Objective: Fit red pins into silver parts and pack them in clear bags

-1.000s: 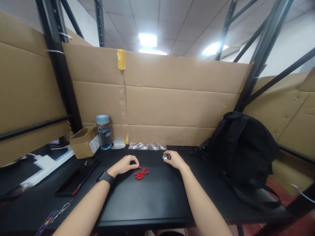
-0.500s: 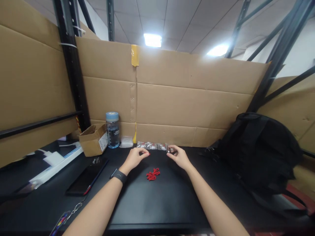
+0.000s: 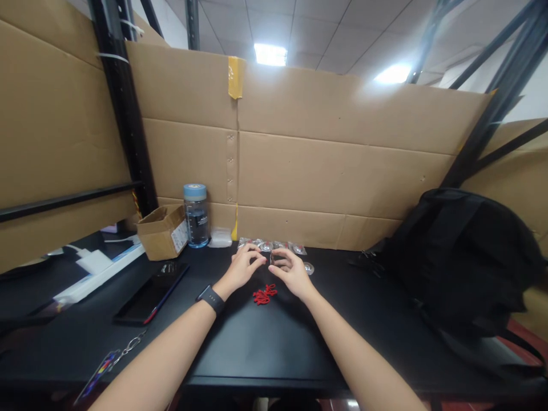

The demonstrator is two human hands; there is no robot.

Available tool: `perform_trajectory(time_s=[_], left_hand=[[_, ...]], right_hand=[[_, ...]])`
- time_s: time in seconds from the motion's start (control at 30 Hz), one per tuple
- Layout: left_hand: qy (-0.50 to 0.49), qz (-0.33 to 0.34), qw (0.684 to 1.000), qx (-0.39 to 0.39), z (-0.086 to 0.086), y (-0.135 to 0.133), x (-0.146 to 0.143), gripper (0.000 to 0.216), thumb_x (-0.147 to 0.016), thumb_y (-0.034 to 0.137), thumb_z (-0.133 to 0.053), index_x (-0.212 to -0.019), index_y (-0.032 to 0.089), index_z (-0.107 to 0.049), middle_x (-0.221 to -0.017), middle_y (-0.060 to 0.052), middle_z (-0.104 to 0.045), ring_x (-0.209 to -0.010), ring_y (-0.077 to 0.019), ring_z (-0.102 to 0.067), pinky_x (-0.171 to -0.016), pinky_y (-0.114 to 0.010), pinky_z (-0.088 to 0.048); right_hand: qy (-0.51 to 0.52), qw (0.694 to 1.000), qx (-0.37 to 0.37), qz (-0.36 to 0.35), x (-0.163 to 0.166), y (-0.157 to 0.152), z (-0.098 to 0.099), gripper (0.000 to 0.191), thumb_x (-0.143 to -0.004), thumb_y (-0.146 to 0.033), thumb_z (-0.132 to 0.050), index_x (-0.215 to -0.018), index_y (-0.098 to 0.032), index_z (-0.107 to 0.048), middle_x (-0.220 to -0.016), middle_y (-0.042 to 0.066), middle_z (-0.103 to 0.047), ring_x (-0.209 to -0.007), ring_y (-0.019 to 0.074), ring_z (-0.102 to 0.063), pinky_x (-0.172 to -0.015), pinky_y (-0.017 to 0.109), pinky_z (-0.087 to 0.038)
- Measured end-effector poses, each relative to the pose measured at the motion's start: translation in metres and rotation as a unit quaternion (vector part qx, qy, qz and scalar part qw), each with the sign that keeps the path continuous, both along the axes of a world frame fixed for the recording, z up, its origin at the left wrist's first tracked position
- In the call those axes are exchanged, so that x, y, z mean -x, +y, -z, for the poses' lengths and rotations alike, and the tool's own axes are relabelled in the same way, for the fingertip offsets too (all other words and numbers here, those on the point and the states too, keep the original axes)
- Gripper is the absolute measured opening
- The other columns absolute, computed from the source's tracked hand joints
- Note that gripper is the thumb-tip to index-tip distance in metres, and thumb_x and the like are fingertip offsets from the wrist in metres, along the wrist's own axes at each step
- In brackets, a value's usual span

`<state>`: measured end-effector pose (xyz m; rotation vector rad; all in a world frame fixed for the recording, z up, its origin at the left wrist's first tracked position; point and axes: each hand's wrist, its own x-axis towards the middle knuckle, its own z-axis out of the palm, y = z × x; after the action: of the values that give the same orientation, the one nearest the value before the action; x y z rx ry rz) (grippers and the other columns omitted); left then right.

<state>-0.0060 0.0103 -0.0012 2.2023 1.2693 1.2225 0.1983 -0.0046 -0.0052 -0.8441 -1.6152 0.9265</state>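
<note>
My left hand (image 3: 245, 268) is closed in a pinch over the black table, with a small red piece, apparently red cord, at its fingertips. Facing it closely, my right hand (image 3: 291, 275) grips a small shiny disc (image 3: 271, 258) on edge between thumb and fingers. A small pile of red cords (image 3: 264, 294) lies on the table just below both hands. Behind them runs a row of clear plastic packets (image 3: 298, 248) with shiny, red-marked contents, partly covered by my fingers. Another round clear or shiny piece (image 3: 309, 268) rests beside my right hand.
A phone (image 3: 152, 294), a keyring (image 3: 128, 345) and a white power strip (image 3: 103, 273) lie to the left. An open cardboard box (image 3: 160, 234), a water bottle (image 3: 197, 220) and a white plastic stack (image 3: 221, 237) stand behind. On the right sits a black backpack (image 3: 462, 274).
My right hand has moved left, bringing the shiny disc close to my left fingertips. The packet at the row's right end and a round piece now show. The view has tilted slightly down.
</note>
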Motion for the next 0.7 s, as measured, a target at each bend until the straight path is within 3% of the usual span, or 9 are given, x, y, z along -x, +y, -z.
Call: perform_trajectory(time_s=[0.23,0.47,0.7], left_hand=[[-0.051,0.013,0.999,-0.008,0.003,-0.001,-0.009,0.016,-0.092,0.035,-0.066,-0.088,0.023,-0.076,-0.114,-0.007,-0.063,-0.118,-0.0250,-0.058,-0.113,-0.044,-0.039],[-0.014,0.017,1.000,-0.007,0.002,-0.007,-0.011,0.014,-0.096,0.031,-0.062,-0.095,0.025,-0.075,-0.116,-0.006,-0.060,-0.122,-0.0246,-0.053,-0.113,-0.045,-0.038],[0.019,-0.018,1.000,-0.007,-0.010,-0.013,-0.008,0.013,-0.093,0.034,-0.068,-0.088,0.026,-0.076,-0.116,-0.003,-0.061,-0.122,-0.0267,-0.052,-0.107,-0.047,-0.038]], right_hand=[[0.002,1.000,0.011,-0.009,-0.005,-0.002,-0.012,0.047,-0.071,-0.036,-0.086,-0.110,-0.022,-0.063,-0.115,0.009,-0.071,-0.099,0.0234,-0.071,-0.080,0.034,-0.059],[-0.004,1.000,0.011,-0.001,-0.005,-0.001,-0.009,0.045,-0.073,-0.038,-0.085,-0.109,-0.022,-0.065,-0.115,0.009,-0.071,-0.098,0.0240,-0.072,-0.078,0.034,-0.059],[0.008,1.000,-0.003,-0.010,0.000,-0.006,-0.012,0.044,-0.072,-0.036,-0.087,-0.109,-0.022,-0.066,-0.113,0.009,-0.072,-0.099,0.0240,-0.072,-0.078,0.033,-0.059]])
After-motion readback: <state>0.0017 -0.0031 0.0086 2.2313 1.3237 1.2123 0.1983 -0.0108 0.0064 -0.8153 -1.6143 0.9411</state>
